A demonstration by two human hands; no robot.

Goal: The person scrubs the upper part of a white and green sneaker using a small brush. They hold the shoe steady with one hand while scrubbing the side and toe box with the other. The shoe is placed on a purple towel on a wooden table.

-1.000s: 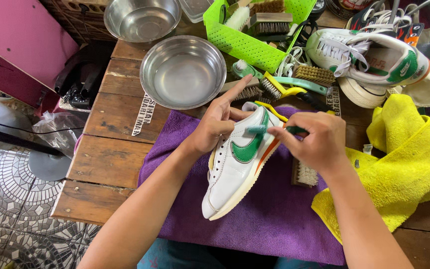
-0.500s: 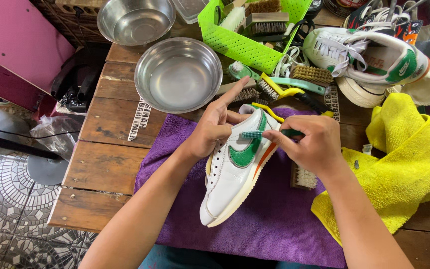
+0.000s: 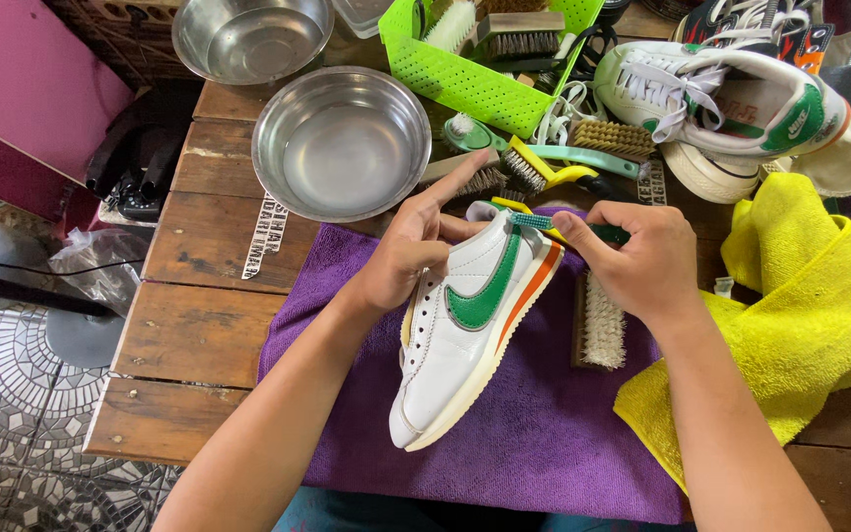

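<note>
A white sneaker [image 3: 450, 345] with a green side mark and orange-striped sole rests tilted on a purple cloth [image 3: 534, 433]. My left hand [image 3: 411, 246] grips its upper near the collar, forefinger stretched out. My right hand [image 3: 642, 258] pinches a small green-handled brush [image 3: 536, 222] whose head lies against the heel of the sneaker.
A wooden scrub brush [image 3: 603, 325] lies on the cloth by my right wrist. A yellow towel [image 3: 800, 315] sits to the right. Two steel bowls [image 3: 342, 143] [image 3: 248, 37], a green basket [image 3: 490, 59] of brushes, loose brushes [image 3: 583, 158] and a second sneaker [image 3: 731, 99] fill the table's back.
The small brush has moved from the sneaker's side, near the green mark, up to the heel. My right hand shifted up and right with it. My left hand keeps its grip.
</note>
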